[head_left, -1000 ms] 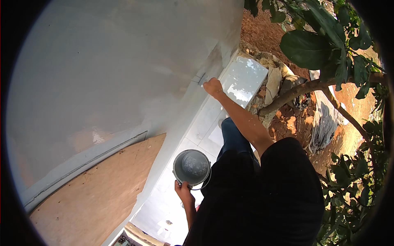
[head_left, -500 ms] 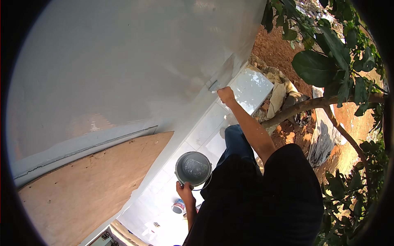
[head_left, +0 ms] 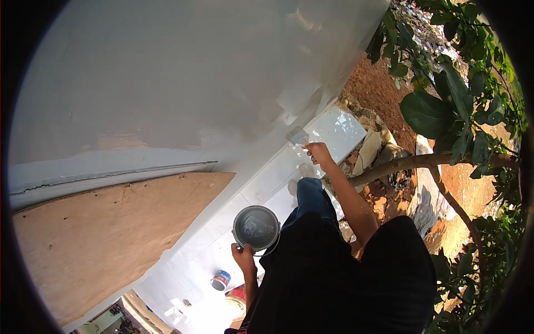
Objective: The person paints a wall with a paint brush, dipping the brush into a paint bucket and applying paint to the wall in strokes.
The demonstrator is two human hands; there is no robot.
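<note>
My right hand point(head_left: 319, 153) reaches out and grips a paintbrush point(head_left: 297, 136) whose wide bristle head lies against the lower part of a large pale grey-white wall point(head_left: 183, 78). My left hand point(head_left: 244, 258) holds a round grey bucket point(head_left: 256, 227) by its rim, close to my body; its inside looks wet with grey paint. My dark shirt and blue trousers fill the lower middle of the view.
White floor tiles point(head_left: 267, 178) run along the wall's foot. A brown plywood board point(head_left: 105, 234) leans at the left. A small paint can point(head_left: 221, 279) stands on the tiles below. Red earth, rubble and a leafy tree point(head_left: 445, 111) lie to the right.
My right hand with the brush has stayed low on the wall while the view shifted, bringing the small paint can and more of the tiles into sight. The bucket stays in my left hand.
</note>
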